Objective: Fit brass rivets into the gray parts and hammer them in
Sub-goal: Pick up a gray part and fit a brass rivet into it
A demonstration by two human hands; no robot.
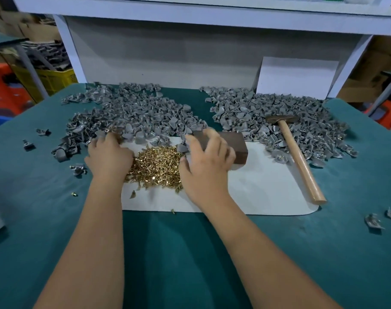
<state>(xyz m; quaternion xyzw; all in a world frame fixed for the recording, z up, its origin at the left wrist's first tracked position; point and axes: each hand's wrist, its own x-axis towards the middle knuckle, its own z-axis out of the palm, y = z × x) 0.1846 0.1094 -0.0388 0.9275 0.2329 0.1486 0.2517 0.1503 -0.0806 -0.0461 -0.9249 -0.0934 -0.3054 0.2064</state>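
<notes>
A heap of brass rivets (155, 169) lies on a white sheet (268, 192) between my two hands. My left hand (109, 153) reaches to the near edge of the left pile of gray parts (132, 114). Its fingers bend down among the parts, and the fingertips are hidden. My right hand (206, 159) lies with spread fingers over the left end of a dark brown block (234, 148). A single gray part (182, 148) sits just by its thumb. A second pile of gray parts (279, 112) spreads at the right. A wooden-handled hammer (300, 161) rests on that pile's near edge, untouched.
The teal table cover (179, 253) carries stray gray parts at the left (29, 144) and far right (373, 221), plus a loose rivet (74, 194). A white shelf frame (63, 47) and back panel close off the rear. A white card (296, 78) leans at the back right.
</notes>
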